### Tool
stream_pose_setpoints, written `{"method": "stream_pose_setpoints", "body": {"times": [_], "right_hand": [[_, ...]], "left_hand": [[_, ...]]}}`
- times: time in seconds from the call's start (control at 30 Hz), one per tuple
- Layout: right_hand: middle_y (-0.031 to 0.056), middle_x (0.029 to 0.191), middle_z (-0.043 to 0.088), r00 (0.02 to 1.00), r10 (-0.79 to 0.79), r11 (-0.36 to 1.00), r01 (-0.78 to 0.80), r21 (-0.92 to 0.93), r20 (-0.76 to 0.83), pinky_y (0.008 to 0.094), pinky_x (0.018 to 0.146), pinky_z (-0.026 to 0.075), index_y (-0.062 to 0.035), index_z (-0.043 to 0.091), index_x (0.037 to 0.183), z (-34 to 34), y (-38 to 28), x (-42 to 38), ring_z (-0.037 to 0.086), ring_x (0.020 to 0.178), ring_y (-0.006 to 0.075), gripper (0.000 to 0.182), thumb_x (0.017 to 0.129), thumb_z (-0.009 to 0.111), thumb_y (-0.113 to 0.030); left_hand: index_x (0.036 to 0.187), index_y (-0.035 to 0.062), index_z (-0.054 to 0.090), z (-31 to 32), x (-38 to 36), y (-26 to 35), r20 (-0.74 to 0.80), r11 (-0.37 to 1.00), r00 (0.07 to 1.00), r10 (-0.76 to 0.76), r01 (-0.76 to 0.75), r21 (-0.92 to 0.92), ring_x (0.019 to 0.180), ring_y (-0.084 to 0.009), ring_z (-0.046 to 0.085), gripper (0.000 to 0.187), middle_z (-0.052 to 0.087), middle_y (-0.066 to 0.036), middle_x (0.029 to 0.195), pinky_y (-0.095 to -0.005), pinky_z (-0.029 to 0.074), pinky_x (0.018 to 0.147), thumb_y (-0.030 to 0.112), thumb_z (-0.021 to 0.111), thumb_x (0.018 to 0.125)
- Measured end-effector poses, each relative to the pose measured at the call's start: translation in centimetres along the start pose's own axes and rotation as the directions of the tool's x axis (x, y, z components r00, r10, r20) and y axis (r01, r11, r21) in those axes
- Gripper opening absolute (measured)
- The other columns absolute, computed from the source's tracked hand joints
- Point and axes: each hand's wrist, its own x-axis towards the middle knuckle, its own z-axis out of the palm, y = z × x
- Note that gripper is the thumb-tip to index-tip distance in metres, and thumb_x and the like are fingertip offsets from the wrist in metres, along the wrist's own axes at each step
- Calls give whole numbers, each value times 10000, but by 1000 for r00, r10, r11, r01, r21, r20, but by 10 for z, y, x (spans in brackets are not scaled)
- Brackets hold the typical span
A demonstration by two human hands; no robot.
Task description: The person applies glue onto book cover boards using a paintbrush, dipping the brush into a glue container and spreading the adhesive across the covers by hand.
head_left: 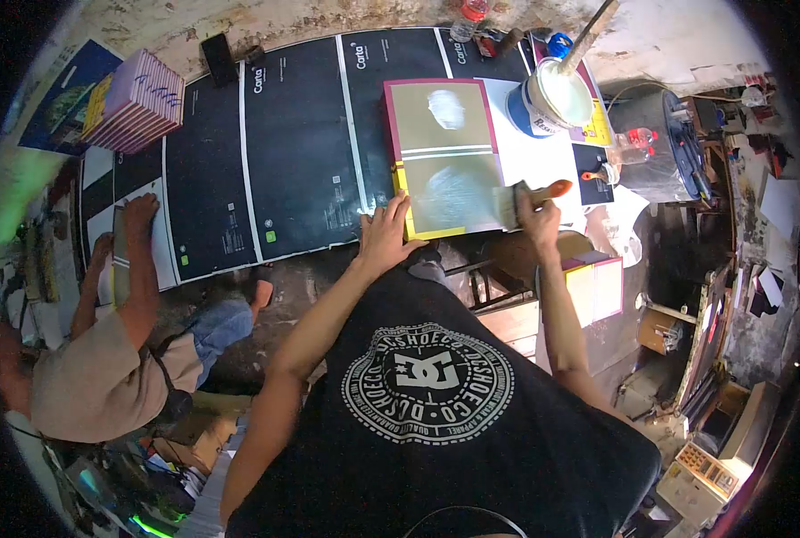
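My right hand [539, 221] is closed round the handle of a wide paintbrush [505, 207]. The brush's pale bristles touch the right edge of a grey-green cover board [443, 161] with maroon and yellow borders. A whitish wet smear covers the board's near half, and a thick white patch of paste sits on its far half. My left hand [385, 235] rests at the near left corner of the board, with its fingers stretched along the yellow edge and the thumb apart. A bucket [530, 106] of white paste with a wooden stick [588, 38] in it stands behind the board.
A second brush [597, 175] lies at the right of the table. Striped stacked books [140, 103], a phone [218, 59] and bottles [637, 139] stand around the dark table sheets [297, 152]. At the left, a co-worker [104, 377] handles another cover.
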Motion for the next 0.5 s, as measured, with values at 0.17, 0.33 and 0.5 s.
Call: {"method": "stream_pose_setpoints", "body": {"times": [0.17,0.33,0.5], "right_hand": [[140,719,681,993,-59,931,92,352,-101,334,618,498,8,667,827,20,-46,-18,663,671,182,266,855,719,-252],[258,708,641,985,-95,993,84,84,144,438,662,528,10,690,792,59,-32,-48,692,708,362,488,853,649,-472],[232,691,666,991,126,960,-135,-247,-51,484,679,538,38,674,746,-25,42,-5,689,690,372,523,846,643,-474]], "left_hand": [[1438,54,349,3,2,4,-15,999,999,30,-29,41,1218,-326,476,927,326,-104,1502,-562,389,873,574,707,760],[1406,35,382,-5,4,9,-29,995,997,66,-63,77,1167,-324,501,910,368,-101,1456,-544,392,871,584,705,757],[1425,25,358,-1,4,9,-24,995,998,63,-61,79,1154,-308,506,919,331,-89,1493,-550,376,887,552,715,762]]}}
